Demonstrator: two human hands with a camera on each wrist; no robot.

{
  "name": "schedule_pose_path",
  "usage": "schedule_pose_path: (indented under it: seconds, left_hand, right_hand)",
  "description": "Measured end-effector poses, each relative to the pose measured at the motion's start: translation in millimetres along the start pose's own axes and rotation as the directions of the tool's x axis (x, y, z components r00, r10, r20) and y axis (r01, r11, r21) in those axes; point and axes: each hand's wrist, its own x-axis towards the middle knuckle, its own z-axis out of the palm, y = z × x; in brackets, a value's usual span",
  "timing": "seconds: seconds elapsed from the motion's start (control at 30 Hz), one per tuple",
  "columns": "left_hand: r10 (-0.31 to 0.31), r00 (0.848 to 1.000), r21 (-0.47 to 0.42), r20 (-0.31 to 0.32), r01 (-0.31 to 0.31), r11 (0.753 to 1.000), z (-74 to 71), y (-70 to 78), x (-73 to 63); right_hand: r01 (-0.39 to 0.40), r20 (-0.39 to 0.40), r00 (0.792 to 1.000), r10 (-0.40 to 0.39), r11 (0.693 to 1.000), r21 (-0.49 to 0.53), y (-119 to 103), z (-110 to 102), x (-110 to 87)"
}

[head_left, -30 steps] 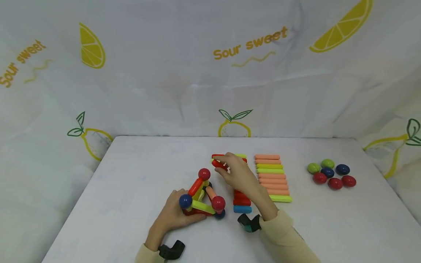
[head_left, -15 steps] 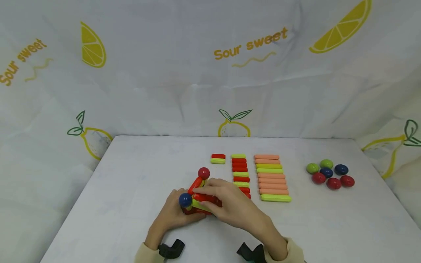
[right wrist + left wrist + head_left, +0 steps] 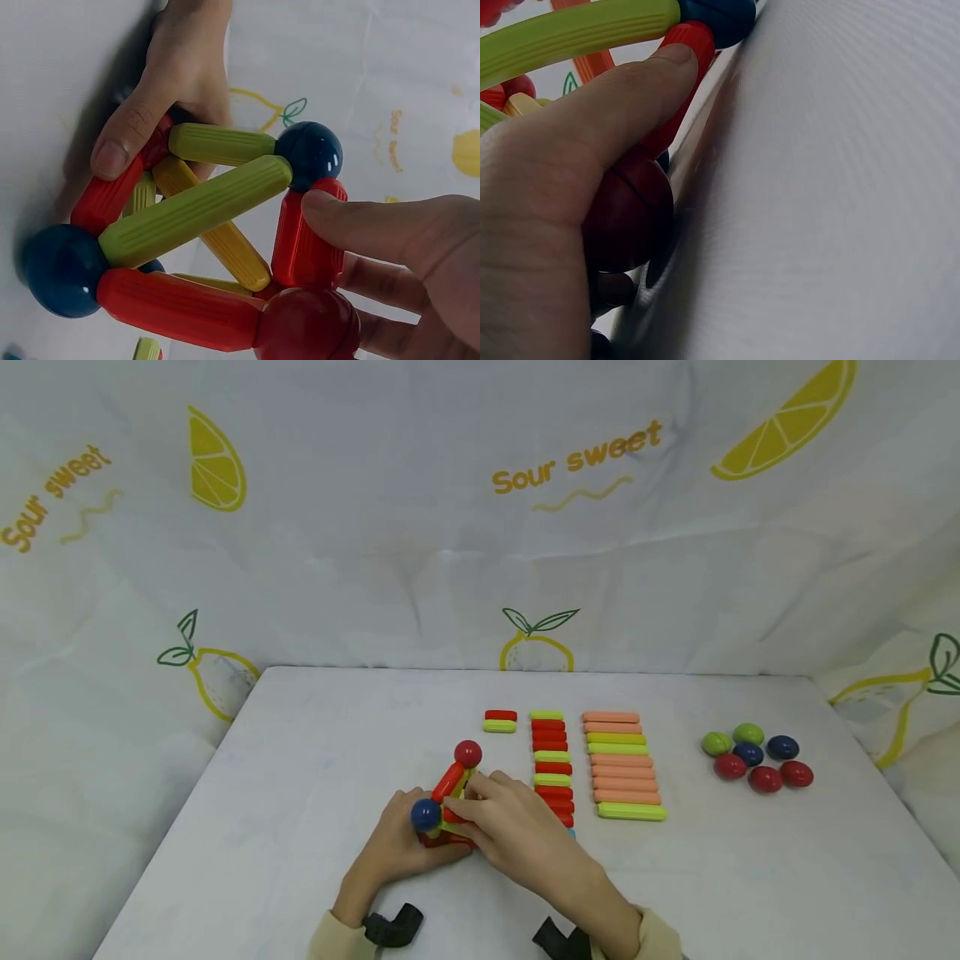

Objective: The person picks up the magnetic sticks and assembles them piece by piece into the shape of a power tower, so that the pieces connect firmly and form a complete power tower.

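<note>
A frame of coloured sticks and balls [image 3: 448,782] stands on the table. My left hand [image 3: 399,839] grips its lower left part, the thumb lying on a red bottom stick [image 3: 676,112] beside a dark red ball [image 3: 628,214]. With my right hand [image 3: 521,831] I pinch a short red building stick [image 3: 309,236] between thumb and fingers. In the right wrist view this stick lies between a blue ball [image 3: 309,156] and a red ball [image 3: 307,326] at the top of the frame. In the head view my right hand hides the frame's right side.
To the right lie a column of short red and green sticks [image 3: 551,747] and a column of longer peach, yellow and green sticks [image 3: 622,761]. Two short sticks [image 3: 500,721] lie behind the frame. Several loose balls [image 3: 765,779] sit farther right on the white table [image 3: 337,718].
My right hand has carried the red stick from the back of the table to the top of the frame. The left hand keeps its hold in the same place.
</note>
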Motion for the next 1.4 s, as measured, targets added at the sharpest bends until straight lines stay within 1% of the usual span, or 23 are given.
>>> schedule_pose_path:
  seconds: [0.13, 0.2, 0.27, 0.33, 0.4, 0.43, 0.5, 0.57, 0.6, 0.63, 0.7, 0.73, 0.8, 0.87, 0.9, 1.0, 1.03, 1.13, 1.2, 1.3, 1.4]
  left_hand:
    - [0.001, 1.000, -0.003, -0.001, -0.001, 1.000, -1.2, 1.0, 0.2]
    - [0.006, 1.000, -0.002, -0.004, -0.006, 1.000, -1.8, 1.3, 0.3]
    - [0.016, 1.000, -0.002, -0.007, -0.016, 1.000, -2.1, 1.2, 0.4]
    - [0.028, 1.000, -0.006, -0.009, -0.028, 1.000, -2.2, 1.0, 0.6]
    - [0.037, 0.999, -0.008, -0.012, -0.038, 0.999, -1.8, 0.7, 1.0]
    - [0.041, 0.999, -0.011, -0.013, -0.041, 0.999, -1.6, 0.3, 1.2]
    - [0.037, 0.999, -0.016, -0.016, -0.038, 0.999, -1.3, -0.4, 1.3]
    - [0.028, 0.999, -0.013, -0.016, -0.028, 1.000, -1.1, -1.3, 1.0]
    - [0.024, 1.000, -0.010, -0.013, -0.024, 1.000, -1.1, -1.9, 0.8]
    - [0.019, 1.000, -0.005, -0.008, -0.019, 1.000, -1.3, -2.4, 0.5]
    - [0.012, 1.000, 0.010, 0.010, -0.012, 1.000, -1.9, -3.1, 0.0]
    - [0.017, 1.000, 0.013, 0.020, -0.017, 1.000, -1.9, -3.9, -0.1]
    - [0.016, 0.999, 0.011, 0.049, -0.017, 1.000, -3.1, -3.7, 0.1]
    - [0.011, 0.997, -0.003, 0.080, -0.011, 1.000, -4.9, -2.6, 0.3]
    - [0.004, 0.995, -0.014, 0.098, -0.002, 1.000, -6.2, -1.6, 0.4]
    - [-0.041, 0.987, -0.034, 0.158, 0.047, 0.998, -10.6, 3.2, 1.3]
    - [-0.038, 0.984, -0.035, 0.174, 0.045, 0.998, -12.1, 3.5, 1.2]
    - [-0.072, 0.969, -0.042, 0.235, 0.084, 0.996, -16.9, 5.5, 0.9]
    - [-0.082, 0.961, -0.048, 0.265, 0.098, 0.994, -18.8, 5.8, 0.3]
    - [-0.095, 0.952, -0.054, 0.290, 0.116, 0.992, -19.3, 6.6, 0.4]
    - [-0.079, 0.955, -0.052, 0.285, 0.098, 0.994, -19.5, 6.7, 0.2]
  right_hand:
    - [0.017, -0.010, 1.000, -0.017, 1.000, -0.009, -0.6, 4.7, 1.8]
    - [0.035, -0.021, 0.999, -0.035, 0.999, 0.005, -0.1, 5.3, 2.4]
    - [0.044, -0.033, 0.999, -0.043, 0.998, 0.036, 1.6, 4.1, 3.1]
    - [0.047, -0.068, 0.997, -0.040, 0.994, 0.103, 5.9, 0.5, 4.2]
    - [0.037, -0.131, 0.991, -0.013, 0.983, 0.181, 13.5, -4.5, 7.8]
    - [0.027, -0.172, 0.985, 0.010, 0.978, 0.209, 18.8, -6.9, 10.5]
    - [-0.002, -0.257, 0.964, 0.066, 0.970, 0.242, 32.2, -10.4, 19.3]
    - [-0.061, -0.300, 0.944, 0.136, 0.967, 0.247, 48.5, -10.0, 31.2]
    - [-0.096, -0.301, 0.939, 0.168, 0.966, 0.240, 57.1, -8.2, 37.6]
    - [-0.137, -0.284, 0.938, 0.201, 0.964, 0.229, 65.5, -5.0, 44.2]
    - [-0.215, -0.201, 0.944, 0.260, 0.951, 0.220, 80.9, 3.7, 56.8]
    - [-0.244, -0.155, 0.948, 0.277, 0.948, 0.203, 87.4, 9.1, 62.0]
    - [-0.297, -0.063, 0.949, 0.310, 0.941, 0.163, 97.3, 19.4, 70.4]
    - [-0.326, -0.003, 0.944, 0.329, 0.937, 0.128, 103.5, 28.6, 75.9]
    - [-0.332, 0.008, 0.943, 0.333, 0.937, 0.109, 105.7, 32.6, 77.8]
    - [-0.342, 0.003, 0.940, 0.342, 0.937, 0.072, 108.0, 39.0, 79.4]
    - [-0.334, -0.002, 0.942, 0.335, 0.940, 0.065, 107.9, 40.3, 79.6]
    - [-0.328, -0.001, 0.944, 0.329, 0.942, 0.067, 105.7, 43.5, 79.0]
    - [-0.333, 0.010, 0.943, 0.334, 0.939, 0.081, 103.7, 45.2, 78.3]
    - [-0.328, -0.002, 0.944, 0.330, 0.940, 0.096, 102.0, 48.7, 76.2]
    - [-0.315, -0.020, 0.948, 0.318, 0.944, 0.100, 100.2, 49.4, 73.8]
